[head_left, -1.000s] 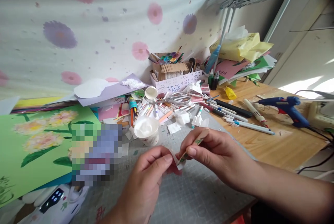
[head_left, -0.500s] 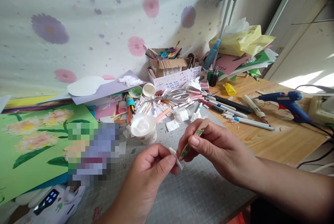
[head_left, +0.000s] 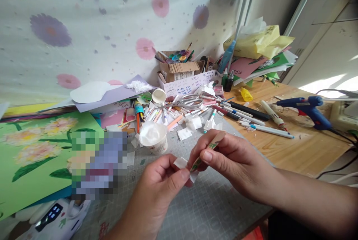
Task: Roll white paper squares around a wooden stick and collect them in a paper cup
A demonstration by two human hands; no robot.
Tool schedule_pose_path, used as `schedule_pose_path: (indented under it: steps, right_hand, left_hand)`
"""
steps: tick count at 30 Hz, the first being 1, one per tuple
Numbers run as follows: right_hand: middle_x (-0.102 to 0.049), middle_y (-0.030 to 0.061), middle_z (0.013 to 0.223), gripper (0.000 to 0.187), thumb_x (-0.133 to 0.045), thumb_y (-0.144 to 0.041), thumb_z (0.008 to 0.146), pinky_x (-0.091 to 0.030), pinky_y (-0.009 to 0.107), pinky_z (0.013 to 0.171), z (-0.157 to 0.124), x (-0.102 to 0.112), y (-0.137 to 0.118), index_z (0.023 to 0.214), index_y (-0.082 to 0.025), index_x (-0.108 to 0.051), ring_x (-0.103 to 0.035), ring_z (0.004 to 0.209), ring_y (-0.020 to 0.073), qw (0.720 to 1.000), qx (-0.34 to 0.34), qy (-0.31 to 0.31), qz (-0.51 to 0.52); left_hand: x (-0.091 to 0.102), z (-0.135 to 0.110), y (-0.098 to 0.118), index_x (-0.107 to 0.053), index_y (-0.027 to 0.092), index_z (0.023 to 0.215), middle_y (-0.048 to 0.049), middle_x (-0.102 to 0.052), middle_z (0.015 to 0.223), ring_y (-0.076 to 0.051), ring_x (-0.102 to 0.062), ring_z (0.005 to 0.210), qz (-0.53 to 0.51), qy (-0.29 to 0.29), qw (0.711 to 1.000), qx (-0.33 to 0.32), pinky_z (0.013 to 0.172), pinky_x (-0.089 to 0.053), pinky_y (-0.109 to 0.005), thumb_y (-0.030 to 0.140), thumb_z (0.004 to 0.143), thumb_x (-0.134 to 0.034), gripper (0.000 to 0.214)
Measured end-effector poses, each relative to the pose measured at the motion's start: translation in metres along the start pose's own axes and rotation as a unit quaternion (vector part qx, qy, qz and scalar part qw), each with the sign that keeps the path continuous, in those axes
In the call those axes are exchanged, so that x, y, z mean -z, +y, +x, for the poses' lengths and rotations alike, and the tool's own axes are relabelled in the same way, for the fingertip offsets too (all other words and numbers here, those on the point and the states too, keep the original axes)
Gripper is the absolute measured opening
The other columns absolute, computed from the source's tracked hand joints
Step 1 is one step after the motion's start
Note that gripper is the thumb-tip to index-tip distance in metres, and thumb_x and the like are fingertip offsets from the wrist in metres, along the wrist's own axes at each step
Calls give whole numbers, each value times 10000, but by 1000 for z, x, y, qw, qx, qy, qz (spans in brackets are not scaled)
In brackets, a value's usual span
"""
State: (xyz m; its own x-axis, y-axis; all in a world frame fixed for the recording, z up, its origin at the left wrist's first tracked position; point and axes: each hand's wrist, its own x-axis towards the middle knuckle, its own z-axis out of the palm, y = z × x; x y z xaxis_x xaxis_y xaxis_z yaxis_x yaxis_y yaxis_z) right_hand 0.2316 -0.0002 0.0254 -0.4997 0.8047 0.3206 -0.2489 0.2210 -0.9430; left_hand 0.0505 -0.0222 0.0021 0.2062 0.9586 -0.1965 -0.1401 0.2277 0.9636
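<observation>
My left hand [head_left: 163,182] pinches a small piece of white paper [head_left: 180,163] between thumb and fingers. Beside it, my right hand [head_left: 223,154] is closed on a flat wooden stick [head_left: 212,145] with green marks, its lower end touching or very near the paper. The fingertips hide most of that contact. Just beyond the left hand stands a white paper cup [head_left: 159,147] with white material inside. Under both hands lies a grey cutting mat [head_left: 195,210] with a grid.
Markers, paper scraps and scissors [head_left: 190,102] clutter the back. A blue glue gun [head_left: 307,107] rests at right on the wooden table [head_left: 296,150]. Green paper with painted flowers [head_left: 30,165] lies left, above a white device with a display [head_left: 50,215]. A cardboard box [head_left: 181,71] stands behind.
The white paper has turned, showing a wider face above my left thumb. Both hands stay close together, with the stick shifted slightly. The view has moved a little.
</observation>
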Motion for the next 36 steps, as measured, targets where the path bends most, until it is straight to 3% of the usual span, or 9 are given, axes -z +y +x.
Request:
schedule_pose_path:
  steps: [8, 16, 20, 23, 27, 36]
  right_hand:
    - [-609, 58, 806, 114, -488, -203, 972, -538, 317, 710, -1, -2, 1, 911, -124, -542, -656, 770, 158, 1000, -6, -20, 21]
    - [-602, 66, 804, 128, -463, -148, 965, -536, 312, 714, -1, -1, -1, 913, -103, -571, -650, 776, 164, 998, 34, -35, -48]
    - [-617, 70, 795, 153, -470, -175, 969, -521, 282, 683, -1, 0, 0, 923, -92, -589, -630, 745, 148, 996, 33, -17, -80]
    - [-620, 71, 791, 162, -482, -187, 966, -511, 269, 664, 0, 1, 0, 910, -87, -597, -629, 728, 143, 995, 33, -9, -96]
    - [-623, 73, 797, 166, -473, -203, 973, -526, 291, 681, -1, 0, 0, 923, -90, -585, -652, 746, 160, 997, 23, -22, -65]
    - [-629, 19, 791, 130, -507, -236, 974, -546, 216, 685, -1, -1, 2, 931, -141, -585, -641, 746, 93, 1000, 2, -7, 14]
  left_hand:
    - [1, -1, 0, -653, 189, 713, 16, -631, 667, -167, -541, 692, 3, 12, 1000, -1, 692, -403, -304, 296, 787, -684, 134]
    - [3, -1, -1, -647, 186, 660, 15, -629, 623, -164, -549, 662, 44, 27, 998, -17, 691, -391, -306, 355, 827, -648, 238]
    - [4, -1, 2, -677, 183, 711, -3, -650, 684, -176, -565, 695, 19, -18, 999, -22, 706, -420, -315, 339, 853, -613, 221]
    - [3, -2, 3, -669, 174, 711, -9, -654, 690, -179, -567, 706, 10, -20, 1000, -9, 710, -423, -316, 281, 825, -630, 161]
    - [2, -1, 3, -659, 169, 700, -6, -650, 661, -169, -554, 684, 8, 0, 1000, 6, 683, -410, -301, 248, 789, -652, 119]
    - [3, -2, 2, -633, 175, 689, -5, -666, 662, -168, -553, 683, -9, 1, 1000, 13, 686, -399, -304, 275, 760, -694, 137]
